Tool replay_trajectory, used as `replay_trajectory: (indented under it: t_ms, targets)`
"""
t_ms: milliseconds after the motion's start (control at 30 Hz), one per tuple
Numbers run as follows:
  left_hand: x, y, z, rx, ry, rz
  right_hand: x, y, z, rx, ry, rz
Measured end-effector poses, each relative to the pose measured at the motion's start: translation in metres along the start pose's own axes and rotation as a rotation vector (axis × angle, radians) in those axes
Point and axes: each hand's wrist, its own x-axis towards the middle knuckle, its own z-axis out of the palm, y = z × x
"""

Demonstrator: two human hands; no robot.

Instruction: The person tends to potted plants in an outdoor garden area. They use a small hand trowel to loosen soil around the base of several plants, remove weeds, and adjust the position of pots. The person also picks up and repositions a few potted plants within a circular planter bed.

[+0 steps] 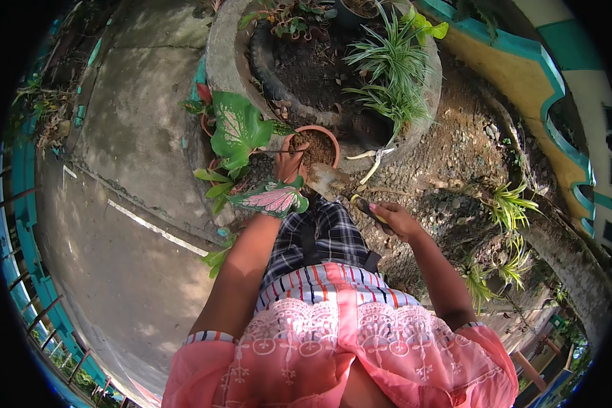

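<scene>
A terracotta-coloured pot (335,144) with brown soil (319,148) stands before me at the edge of a round concrete planter. My left hand (289,162) is at the pot's left side, fingers on the soil and around the thin stems of a caladium with pink-and-green leaves (273,199). Another large caladium leaf (237,130) spreads to the left. In my right hand (395,220) is the dark and yellow handle of a hand trowel (326,181); its soil-covered blade lies at the pot's near rim. Pruning shears (373,162) with pale handles lie just right of the pot, blades apart.
The concrete planter ring (222,56) holds soil, a black hose-like tube or tyre (268,71) and a spider plant (395,66). Stony ground (459,148) and a thick root or trunk (566,255) are at right. Concrete paving (137,102) extends at left.
</scene>
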Motion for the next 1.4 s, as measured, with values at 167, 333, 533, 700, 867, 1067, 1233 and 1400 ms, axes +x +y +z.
replay_trajectory:
  t_ms: [167, 333, 533, 700, 867, 1067, 1233, 1400]
  targets:
    - [0.016, -0.022, 0.027, -1.448, 0.07, -0.505, 0.007, 0.001, -0.01, -0.111, 0.045, -0.029]
    - [0.026, -0.027, 0.021, -0.408, -0.137, -0.392, -0.012, 0.005, -0.062, -0.096, 0.02, -0.029]
    - [0.022, -0.085, 0.06, -0.261, -0.406, -0.304, -0.028, 0.004, -0.101, 0.006, -0.029, -0.031]
    - [0.032, -0.02, 0.007, -0.398, -0.384, -0.489, -0.036, -0.008, -0.134, -0.051, -0.016, -0.061]
    - [0.073, 0.03, -0.087, -0.356, -0.368, -0.555, -0.038, -0.033, -0.171, -0.146, 0.028, -0.1]
    - [0.099, 0.017, -0.156, -0.534, -0.115, -0.609, 0.0, -0.069, -0.16, -0.22, 0.013, -0.185]
    - [0.136, -0.033, -0.202, -1.494, 0.298, -0.837, 0.055, -0.099, -0.095, -0.641, 0.171, -0.312]
    - [0.173, -0.112, -0.236, -1.159, 0.199, -0.751, 0.087, -0.133, -0.039, -1.14, 0.384, -0.403]
